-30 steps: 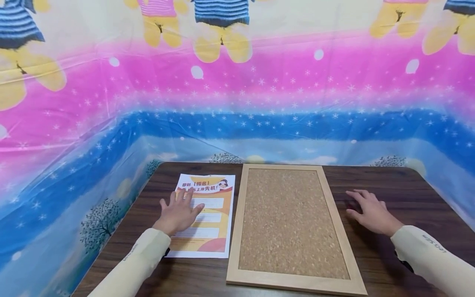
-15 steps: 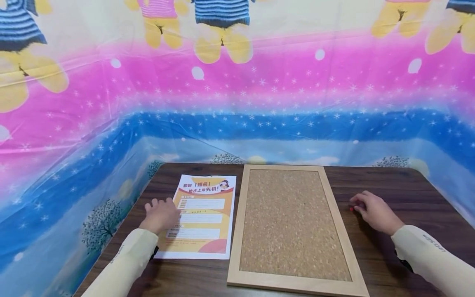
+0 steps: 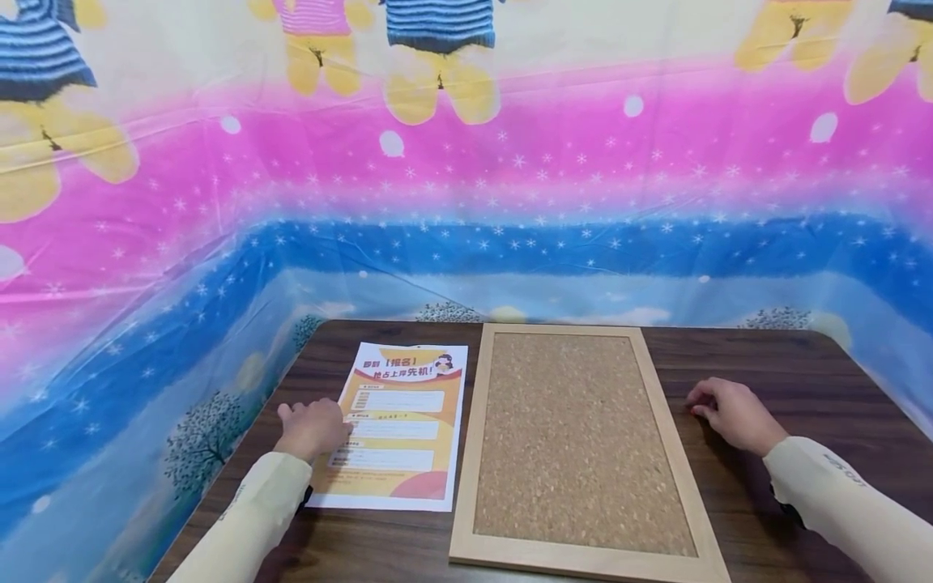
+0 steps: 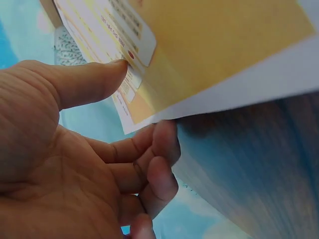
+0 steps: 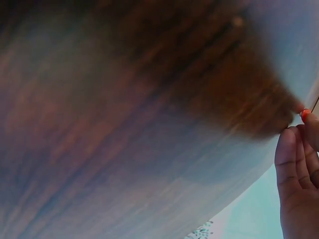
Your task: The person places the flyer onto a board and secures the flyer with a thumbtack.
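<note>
A printed poster [image 3: 430,405], orange and yellow with a white border, lies left of a wood-framed cork board [image 3: 576,437]. At the poster's left edge is my left hand [image 3: 315,427]. In the left wrist view its thumb [image 4: 94,82] overlaps the printed face, while loosely bent fingers [image 4: 162,142] sit at the paper's edge, apart from the thumb. To the right of the board, my right hand [image 3: 739,414] pinches a small red pushpin [image 5: 305,115] between thumb and fingertips. Its thin metal point sticks out in the right wrist view.
Both things lie on a dark wood-grain table [image 3: 838,405]. A colourful printed curtain [image 3: 510,178] surrounds its back and sides. The cork board's light wooden frame [image 3: 583,559] reaches close to the bottom of the head view.
My left hand has moved from over the poster to its left edge. My right hand has gone from spread fingers to pinching the red pushpin, close to the table.
</note>
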Tool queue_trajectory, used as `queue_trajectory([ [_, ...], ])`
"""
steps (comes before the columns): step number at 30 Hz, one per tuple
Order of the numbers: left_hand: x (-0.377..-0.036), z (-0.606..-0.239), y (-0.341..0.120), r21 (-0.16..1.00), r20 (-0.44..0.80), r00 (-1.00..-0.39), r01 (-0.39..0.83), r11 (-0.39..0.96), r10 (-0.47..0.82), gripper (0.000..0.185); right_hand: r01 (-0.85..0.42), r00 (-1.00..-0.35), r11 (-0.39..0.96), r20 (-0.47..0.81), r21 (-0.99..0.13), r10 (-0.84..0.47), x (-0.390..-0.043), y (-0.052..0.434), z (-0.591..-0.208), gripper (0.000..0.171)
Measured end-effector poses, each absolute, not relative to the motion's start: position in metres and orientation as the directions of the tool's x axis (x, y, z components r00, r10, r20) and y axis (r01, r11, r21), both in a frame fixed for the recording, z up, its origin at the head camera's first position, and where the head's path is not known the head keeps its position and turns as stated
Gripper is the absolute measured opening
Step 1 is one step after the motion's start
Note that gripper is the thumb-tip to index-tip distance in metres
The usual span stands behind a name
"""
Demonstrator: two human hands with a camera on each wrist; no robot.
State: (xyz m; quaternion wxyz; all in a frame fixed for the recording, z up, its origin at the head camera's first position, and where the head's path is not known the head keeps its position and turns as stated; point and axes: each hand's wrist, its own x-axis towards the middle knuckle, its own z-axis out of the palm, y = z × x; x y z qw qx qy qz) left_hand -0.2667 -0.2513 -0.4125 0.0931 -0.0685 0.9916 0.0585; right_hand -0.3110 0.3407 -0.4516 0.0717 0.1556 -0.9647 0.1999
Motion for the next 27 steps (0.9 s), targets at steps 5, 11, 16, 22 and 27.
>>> queue_trajectory([
  [5,-0.268,-0.414,-0.252,0.130,-0.192,-0.975,-0.142,0.981,-0.115,0.026,-0.340,-0.938,0.873,0.200,-0.350,-0.285,-0.312,0.339,-0.451,0.014],
  [11,-0.268,-0.416,-0.255,0.109,-0.210,-0.972,-0.127,0.986,-0.102,0.013,-0.331,-0.942,0.878,0.183,-0.346,-0.283,-0.313,0.338,-0.452,0.015],
  [16,-0.268,-0.420,-0.259,0.126,-0.201,-0.974,-0.127,0.984,-0.100,0.015,-0.333,-0.942,0.876,0.168,-0.348,-0.291,-0.314,0.338,-0.452,0.013],
  [22,-0.271,-0.420,-0.262,0.176,-0.167,-0.979,-0.147,0.973,-0.117,0.030,-0.331,-0.943,0.871,0.163,-0.362,-0.291,-0.313,0.338,-0.449,0.009],
  [27,-0.274,-0.419,-0.264,0.279,-0.157,-0.980,-0.166,0.946,-0.125,0.040,-0.335,-0.940,0.865,0.191,-0.374,-0.282,-0.314,0.337,-0.444,0.006],
])
